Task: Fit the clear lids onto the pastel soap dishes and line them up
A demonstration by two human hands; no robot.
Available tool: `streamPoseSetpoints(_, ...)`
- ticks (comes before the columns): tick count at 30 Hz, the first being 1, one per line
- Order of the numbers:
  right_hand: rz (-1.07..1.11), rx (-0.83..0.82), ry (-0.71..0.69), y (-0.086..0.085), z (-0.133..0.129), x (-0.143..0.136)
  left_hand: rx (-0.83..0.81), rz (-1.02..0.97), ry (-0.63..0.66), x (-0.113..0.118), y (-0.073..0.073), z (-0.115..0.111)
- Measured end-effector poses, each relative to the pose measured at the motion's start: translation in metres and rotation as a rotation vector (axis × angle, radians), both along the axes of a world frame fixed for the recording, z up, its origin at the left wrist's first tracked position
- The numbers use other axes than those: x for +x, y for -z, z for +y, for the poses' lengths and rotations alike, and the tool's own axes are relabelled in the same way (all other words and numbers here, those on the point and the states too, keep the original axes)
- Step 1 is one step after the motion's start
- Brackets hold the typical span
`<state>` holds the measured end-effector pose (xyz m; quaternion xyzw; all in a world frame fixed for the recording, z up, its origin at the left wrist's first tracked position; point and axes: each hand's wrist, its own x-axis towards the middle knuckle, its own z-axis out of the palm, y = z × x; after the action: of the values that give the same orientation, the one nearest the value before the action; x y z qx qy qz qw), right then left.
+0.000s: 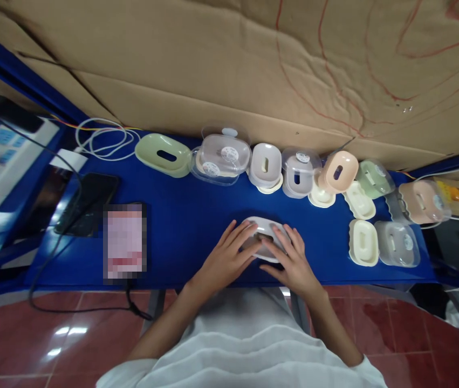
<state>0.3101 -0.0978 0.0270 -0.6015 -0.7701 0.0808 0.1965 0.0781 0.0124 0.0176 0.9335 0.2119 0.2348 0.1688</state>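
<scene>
Brown paper with red lines backs the blue table [189,215], and red tiles cover the floor [67,339]. At the table's near edge, both hands rest on the pale oval dish [267,229], the left hand [227,256] on its left side, the right hand [292,261] on its right, fingers spread loosely over the slotted middle. Behind it stands a row of dishes with clear lids; the green dish [163,167] is leftmost.

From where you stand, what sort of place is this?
Probably a makeshift workbench or packing spot: a blue-covered table with many plastic dishes, coiled white cable, and a brown paper backing behind.
</scene>
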Motion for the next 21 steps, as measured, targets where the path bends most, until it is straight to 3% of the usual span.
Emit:
streamPoseSetpoints(8,-0.021,0.067,0.008,0.01,-0.005,-0.001,0.054,0.066,0.016,-0.005,0.0,-0.001)
streamPoseSetpoints(14,0.016,0.065,-0.001,0.012,0.008,-0.004,0.05,0.063,-0.065,-0.01,0.003,0.0)
streamPoseSetpoints(18,-0.033,0.01,-0.12,-0.003,0.033,0.013,0.045,0.069,-0.147,-0.018,0.003,0.004)
streamPoseSetpoints(21,-0.078,0.083,0.013,-0.021,0.065,0.032,0.048,0.047,-0.231,-0.027,0.002,0.007)
